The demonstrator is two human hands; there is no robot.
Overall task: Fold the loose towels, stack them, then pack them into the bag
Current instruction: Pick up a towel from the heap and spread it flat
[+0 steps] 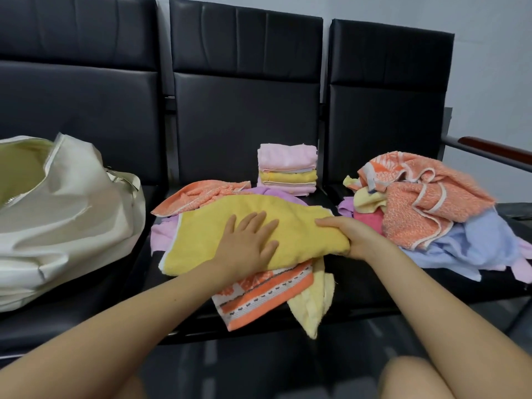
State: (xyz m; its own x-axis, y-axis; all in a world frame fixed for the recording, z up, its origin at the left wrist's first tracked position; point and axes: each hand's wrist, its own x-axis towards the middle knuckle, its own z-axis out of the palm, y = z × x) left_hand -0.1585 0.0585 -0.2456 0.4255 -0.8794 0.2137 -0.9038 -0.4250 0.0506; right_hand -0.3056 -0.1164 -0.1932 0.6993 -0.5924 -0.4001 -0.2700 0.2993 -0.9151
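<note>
Towels lie across the black seats: a yellow towel is spread on the middle seat over an orange patterned towel and pink cloth, mostly hidden beneath it. The left hand presses flat on the yellow towel, fingers straight. The right hand grips its right edge, fingertips tucked out of sight under the fold. A folded stack stands behind; a loose pile fills the right seat. The cream bag, gaping open, is cut off at the left edge
</note>
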